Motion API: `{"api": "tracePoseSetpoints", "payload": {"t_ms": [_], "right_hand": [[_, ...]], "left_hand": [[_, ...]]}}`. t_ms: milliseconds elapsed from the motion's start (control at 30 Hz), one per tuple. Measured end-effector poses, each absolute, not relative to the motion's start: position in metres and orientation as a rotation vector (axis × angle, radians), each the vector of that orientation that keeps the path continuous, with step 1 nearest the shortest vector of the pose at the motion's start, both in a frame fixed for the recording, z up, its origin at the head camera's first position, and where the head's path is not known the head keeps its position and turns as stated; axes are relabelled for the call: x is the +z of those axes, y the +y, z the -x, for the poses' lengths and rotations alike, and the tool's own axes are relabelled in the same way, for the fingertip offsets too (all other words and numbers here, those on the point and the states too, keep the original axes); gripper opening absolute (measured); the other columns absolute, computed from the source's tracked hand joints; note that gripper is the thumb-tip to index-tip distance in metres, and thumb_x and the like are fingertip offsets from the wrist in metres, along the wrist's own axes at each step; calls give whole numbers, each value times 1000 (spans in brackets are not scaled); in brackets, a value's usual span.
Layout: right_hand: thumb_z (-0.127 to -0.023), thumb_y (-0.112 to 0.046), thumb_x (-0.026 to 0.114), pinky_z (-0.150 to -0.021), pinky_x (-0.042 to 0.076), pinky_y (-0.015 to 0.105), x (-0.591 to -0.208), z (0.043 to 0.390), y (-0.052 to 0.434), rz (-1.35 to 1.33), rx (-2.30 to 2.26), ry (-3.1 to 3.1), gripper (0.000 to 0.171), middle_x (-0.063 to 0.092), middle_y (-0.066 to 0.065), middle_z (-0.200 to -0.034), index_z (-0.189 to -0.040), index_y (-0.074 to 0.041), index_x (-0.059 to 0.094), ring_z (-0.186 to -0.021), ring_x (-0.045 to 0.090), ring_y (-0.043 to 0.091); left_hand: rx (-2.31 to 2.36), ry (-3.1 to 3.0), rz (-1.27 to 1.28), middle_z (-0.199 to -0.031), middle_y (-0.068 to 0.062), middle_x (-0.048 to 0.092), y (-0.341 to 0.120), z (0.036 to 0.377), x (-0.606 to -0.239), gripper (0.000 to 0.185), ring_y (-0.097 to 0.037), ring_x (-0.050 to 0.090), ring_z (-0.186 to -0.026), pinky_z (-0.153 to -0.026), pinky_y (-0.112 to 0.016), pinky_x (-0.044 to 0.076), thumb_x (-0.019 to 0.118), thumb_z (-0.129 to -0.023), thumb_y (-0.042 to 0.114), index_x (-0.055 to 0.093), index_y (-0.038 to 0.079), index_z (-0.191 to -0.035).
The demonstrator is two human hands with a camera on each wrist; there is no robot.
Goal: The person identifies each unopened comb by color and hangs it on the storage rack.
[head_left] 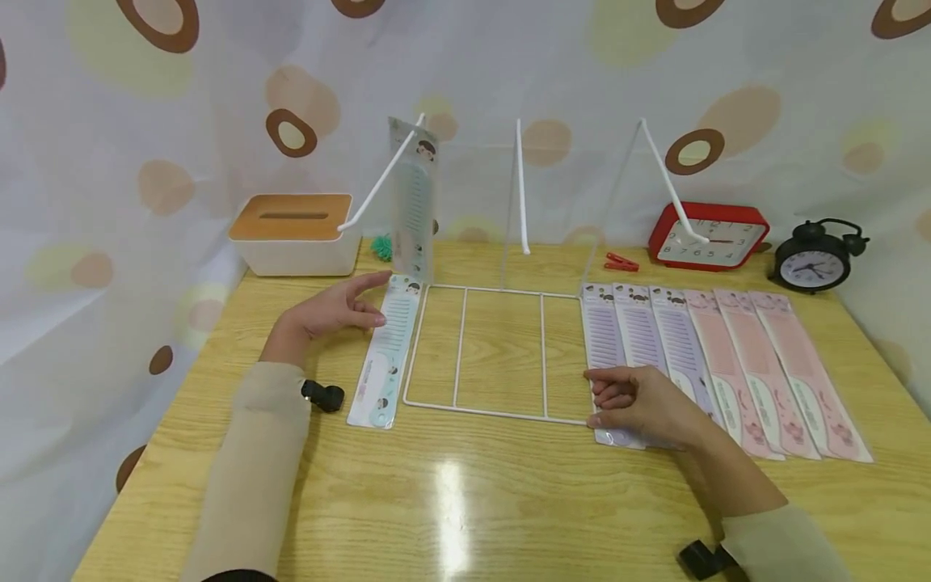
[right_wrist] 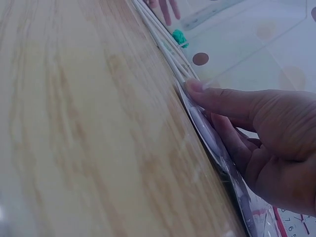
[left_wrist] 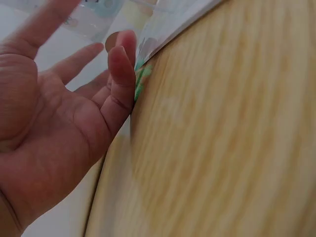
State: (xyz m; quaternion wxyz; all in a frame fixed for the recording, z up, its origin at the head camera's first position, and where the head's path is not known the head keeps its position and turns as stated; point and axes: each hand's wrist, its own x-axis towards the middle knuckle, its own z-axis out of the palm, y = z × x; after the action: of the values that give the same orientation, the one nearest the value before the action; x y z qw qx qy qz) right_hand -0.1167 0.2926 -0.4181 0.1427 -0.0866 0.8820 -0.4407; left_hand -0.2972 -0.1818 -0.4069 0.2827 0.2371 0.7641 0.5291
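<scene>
My left hand (head_left: 339,309) is beside a long light-blue packet (head_left: 389,356) with comb-like lines, index finger at its upper end and thumb over its left edge. In the left wrist view, the left hand's palm (left_wrist: 64,113) shows with the fingers spread. My right hand (head_left: 647,402) rests at the lower left of the nearest purple packet (head_left: 604,323), its thumb and index tips apart near the right front corner of a white wire rack (head_left: 476,411). The right wrist view has the right thumb (right_wrist: 217,98) at that edge. Another light-blue packet (head_left: 413,202) hangs from the rack's left prong.
More purple packets (head_left: 640,323) and several pink packets (head_left: 781,356) lie in a row at right. Behind stand a tissue box (head_left: 298,250), a red clock (head_left: 709,259) and a black alarm clock (head_left: 810,267). A red clip (head_left: 621,262) and green tuft (head_left: 381,247) lie at the back.
</scene>
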Motion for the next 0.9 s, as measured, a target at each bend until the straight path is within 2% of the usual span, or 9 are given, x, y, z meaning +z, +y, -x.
{"api": "tracePoseSetpoints", "payload": {"t_ms": [100,267,333,367,467,533,600,733,900], "right_hand": [[-76,-23,88,-76,56,19,-416,117,292,241,-1268,2551,70,67,12,-107,-134,4,60,-86,66,9],[-76,-23,89,-76,56,19,-414,116,293,220,-1269,2544,71,67,12,-106,-134,3,60,-86,66,10],[-76,-23,88,-76,57,19,-414,116,294,224,-1275,2537,71,67,12,-106,-135,3,59,-87,66,10],[-76,-23,88,-76,57,19,-415,116,294,230,-1280,2532,71,67,12,-106,-135,4,59,-87,67,10],[-76,-23,88,-76,57,20,-416,116,293,239,-1293,2522,70,67,13,-106,-135,4,59,-87,67,10],[-77,-23,88,-76,57,20,-416,116,293,241,-1301,2515,70,67,13,-106,-135,4,59,-87,67,10],[-77,-22,88,-77,57,20,-417,115,293,239,-1307,2509,70,66,13,-106,-135,5,59,-87,67,10],[-77,-22,87,-77,57,20,-417,114,292,242,-1305,2505,69,67,13,-107,-135,5,59,-87,67,9],[-78,-21,87,-76,57,20,-417,114,291,232,-1302,2507,69,67,12,-107,-135,4,59,-87,66,9]], "left_hand": [[1445,2029,-631,-169,-3,8,-181,302,-414,89,-7,65,-98,-85,-18,53,70,-93,4,15,13,-162],[1477,2070,-609,-169,0,11,-181,309,-424,89,-8,65,-85,-89,-14,49,71,-92,5,17,12,-161],[1463,2117,-604,-168,-1,16,-181,310,-425,89,-9,64,-80,-90,-13,46,73,-91,8,18,11,-161],[1448,2147,-598,-166,-4,23,-180,310,-425,89,-10,65,-79,-91,-13,45,74,-91,10,20,12,-161],[1372,2239,-581,-141,-17,58,-175,309,-423,91,-13,69,-76,-90,-17,46,78,-89,16,23,16,-161],[1321,2283,-561,-116,-20,71,-172,308,-422,92,-16,71,-76,-92,-23,47,79,-88,20,23,20,-161],[1278,2315,-546,-98,-20,74,-169,308,-421,94,-19,72,-77,-95,-29,47,80,-87,22,22,23,-161],[1240,2361,-524,-99,-10,73,-165,311,-421,94,-18,70,-77,-96,-34,46,83,-84,23,27,21,-160],[1178,2419,-582,-76,-8,67,-164,312,-421,87,-16,60,-64,-76,-29,49,86,-80,20,40,18,-154]]}}
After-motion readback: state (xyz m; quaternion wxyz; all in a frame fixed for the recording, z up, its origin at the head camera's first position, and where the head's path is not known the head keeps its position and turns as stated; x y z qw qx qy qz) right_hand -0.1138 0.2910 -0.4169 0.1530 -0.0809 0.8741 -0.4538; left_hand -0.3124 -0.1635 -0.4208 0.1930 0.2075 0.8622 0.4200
